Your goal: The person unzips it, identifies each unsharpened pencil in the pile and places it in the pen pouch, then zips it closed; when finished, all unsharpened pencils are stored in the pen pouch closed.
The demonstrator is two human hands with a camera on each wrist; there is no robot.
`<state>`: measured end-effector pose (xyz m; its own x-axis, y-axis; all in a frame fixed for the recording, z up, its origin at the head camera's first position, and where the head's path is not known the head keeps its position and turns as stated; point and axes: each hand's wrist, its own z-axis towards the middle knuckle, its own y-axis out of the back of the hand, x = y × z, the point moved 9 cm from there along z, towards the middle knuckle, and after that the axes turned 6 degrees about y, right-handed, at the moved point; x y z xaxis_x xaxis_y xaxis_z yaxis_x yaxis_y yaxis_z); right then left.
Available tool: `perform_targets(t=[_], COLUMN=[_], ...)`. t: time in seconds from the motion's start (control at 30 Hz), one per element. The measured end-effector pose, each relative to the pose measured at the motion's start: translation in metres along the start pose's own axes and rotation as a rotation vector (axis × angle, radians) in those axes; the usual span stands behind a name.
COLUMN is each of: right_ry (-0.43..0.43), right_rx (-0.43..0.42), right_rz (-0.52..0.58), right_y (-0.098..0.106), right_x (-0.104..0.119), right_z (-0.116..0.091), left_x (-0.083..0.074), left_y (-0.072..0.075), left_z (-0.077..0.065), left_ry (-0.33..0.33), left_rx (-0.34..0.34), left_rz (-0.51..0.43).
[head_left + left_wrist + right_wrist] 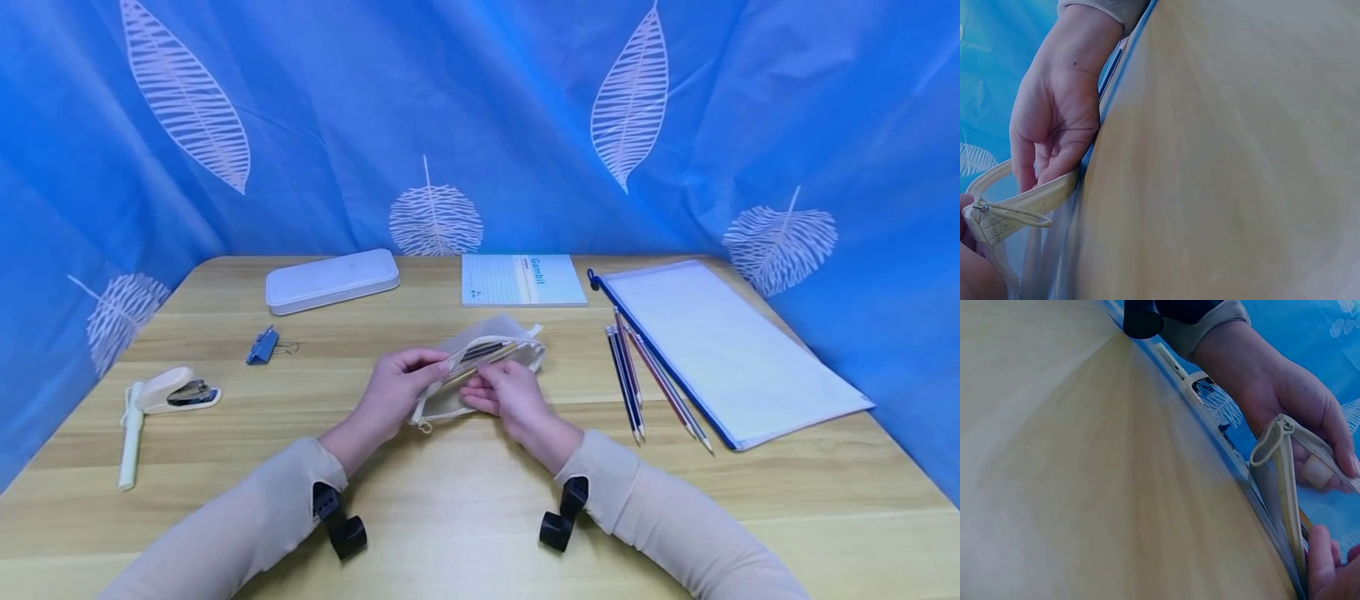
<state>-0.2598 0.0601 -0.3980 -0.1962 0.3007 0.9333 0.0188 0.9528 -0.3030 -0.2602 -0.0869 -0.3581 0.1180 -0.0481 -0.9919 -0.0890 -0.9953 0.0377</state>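
A translucent mesh zip pouch (450, 406) lies tilted with its mouth spread, several pencils (480, 352) showing inside. My left hand (392, 387) grips its left rim, thumb over the edge; in the right wrist view that left hand (1291, 394) has its fingers curled behind the pale rim. My right hand (517, 404) reaches into the mouth from the right, its fingers beside the pencils. The left wrist view shows the right hand (1057, 112) pointing down past the near zip edge (1047, 195), fingertips hidden. Whether it pinches a pencil cannot be made out.
Several loose pencils (626, 379) lie right of the pouch, beside a blue-edged zip document folder (735, 342). A notebook (521, 280) and a white case (332, 282) stand at the back. On the left are a blue binder clip (262, 346), a stapler (168, 390) and a pale green stick (131, 446).
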Motion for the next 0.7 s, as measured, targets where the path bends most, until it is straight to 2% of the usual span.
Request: perform_targets(t=[0.13,0.2,0.37,0.5,0.6,0.7], right_ry=[0.011,0.022,0.078,0.189,0.308,0.39], right_rx=[0.042,0.09,0.302,0.434,0.44,0.42], right_rz=[0.049,0.032,-0.169,-0.331,-0.423,-0.451], right_y=[0.005,0.005,-0.014,-0.032,-0.04,-0.046], right_x=[0.004,0.008,0.013,0.016,0.023,0.025], right_z=[-0.002,-0.006,-0.026,-0.042,-0.046,-0.047], left_x=[0.0,0.0,0.0,-0.001,-0.002,-0.003], left_y=[0.0,0.001,0.002,0.001,0.0,-0.001], left_z=[0.0,0.0,0.004,0.007,0.007,0.005], left_ry=[0.011,0.023,0.079,0.131,0.159,0.169], left_rx=[0.001,0.001,0.008,0.015,-0.004,-0.033], left_rz=[-0.021,-0.014,-0.049,-0.119,-0.179,-0.246])
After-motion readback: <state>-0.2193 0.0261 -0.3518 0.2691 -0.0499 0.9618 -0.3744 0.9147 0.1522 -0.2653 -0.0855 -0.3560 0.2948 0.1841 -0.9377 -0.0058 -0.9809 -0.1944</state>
